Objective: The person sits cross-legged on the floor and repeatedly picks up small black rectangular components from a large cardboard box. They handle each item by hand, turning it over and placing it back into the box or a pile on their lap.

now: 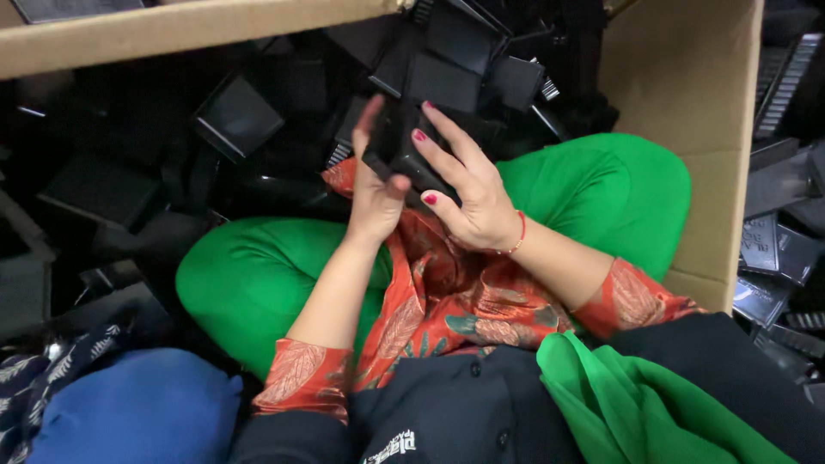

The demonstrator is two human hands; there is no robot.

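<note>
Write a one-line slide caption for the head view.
Seated cross-legged, a person grips a small black plastic part in left hand and right hand, above a heap of black parts.

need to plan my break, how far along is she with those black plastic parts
Done: cannot be judged; no finished stack clearly shows. In hand: the left hand and right hand together hold one black plastic part above the green-clad knees. Left: a large heap of similar black parts lies ahead beside the cardboard box, so much seems to remain.
</note>
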